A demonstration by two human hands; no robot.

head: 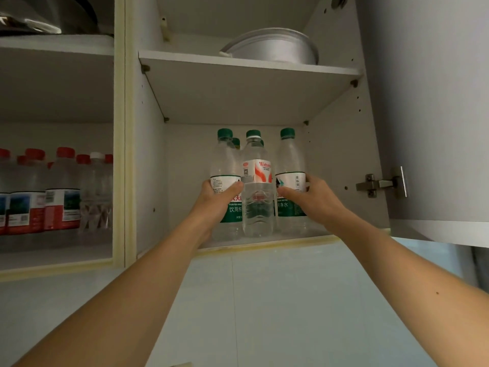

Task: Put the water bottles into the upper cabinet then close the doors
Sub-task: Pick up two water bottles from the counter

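Pale tiled wall [264,300] is filling the foreground below us. We are curling our left hand [217,197] and right hand [312,197] around the outer water bottles [256,181] on the cabinet's lower shelf [264,241]; more green caps are crowding behind, a metal basin [272,47] sitting above.

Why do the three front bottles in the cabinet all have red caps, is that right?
Not quite. In the head view the three front bottles between the left hand and right hand have green caps. The red caps belong to the bottles in the left cabinet.
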